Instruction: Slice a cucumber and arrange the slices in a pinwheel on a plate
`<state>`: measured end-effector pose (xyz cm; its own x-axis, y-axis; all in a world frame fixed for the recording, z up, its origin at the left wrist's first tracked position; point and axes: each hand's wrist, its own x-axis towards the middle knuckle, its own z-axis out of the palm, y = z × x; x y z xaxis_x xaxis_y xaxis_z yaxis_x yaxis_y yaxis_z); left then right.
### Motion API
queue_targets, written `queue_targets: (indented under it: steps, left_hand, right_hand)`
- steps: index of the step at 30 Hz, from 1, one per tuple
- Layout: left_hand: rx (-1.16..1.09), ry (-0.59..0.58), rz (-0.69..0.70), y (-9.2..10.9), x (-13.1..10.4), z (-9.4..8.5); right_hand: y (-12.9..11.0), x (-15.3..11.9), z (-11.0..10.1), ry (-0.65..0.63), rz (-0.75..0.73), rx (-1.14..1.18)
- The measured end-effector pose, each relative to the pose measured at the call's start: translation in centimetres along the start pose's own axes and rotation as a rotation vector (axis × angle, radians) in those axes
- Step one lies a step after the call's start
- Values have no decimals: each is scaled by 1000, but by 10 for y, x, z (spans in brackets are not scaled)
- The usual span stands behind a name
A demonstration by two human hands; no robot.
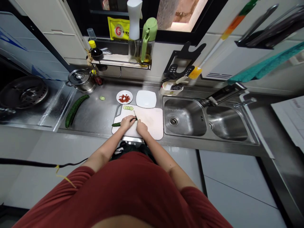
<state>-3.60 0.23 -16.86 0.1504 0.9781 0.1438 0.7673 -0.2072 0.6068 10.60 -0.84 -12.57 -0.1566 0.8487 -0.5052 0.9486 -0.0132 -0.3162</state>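
Observation:
On a white cutting board point(153, 125) lies a dark green cucumber point(116, 124), its left end showing. My left hand point(127, 122) is closed over the right part of this cucumber, near the cut end. Close beside it, my right hand point(142, 128) is shut around a knife point(134, 112), whose narrow blade points away from me at the cucumber's right end. The handle is hidden in my fist. Several pale cucumber slices point(128, 108) lie in a row at the board's far left.
Behind the board are a plate of chopped red pieces point(124, 98) and a white square plate point(146, 99). A whole cucumber point(76, 110) and a steel pot point(82, 80) are to the left. A double sink point(185, 117) adjoins on the right. Bottles stand on a shelf point(118, 60) above.

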Motion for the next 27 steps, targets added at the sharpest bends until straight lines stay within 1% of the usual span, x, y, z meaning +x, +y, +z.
queue_targets:
  steps: [16, 22, 27]
  left_hand:
    - [-10, 5, 4, -2, 1, 2]
    - [-32, -1, 10, -2, 2, 1]
    - [-24, -17, -16, -1, 2, 0]
  right_hand:
    - [-1, -3, -2, 1, 6, -7]
    - [5, -13, 4, -3, 17, -23]
    - [12, -24, 10, -21, 21, -38]
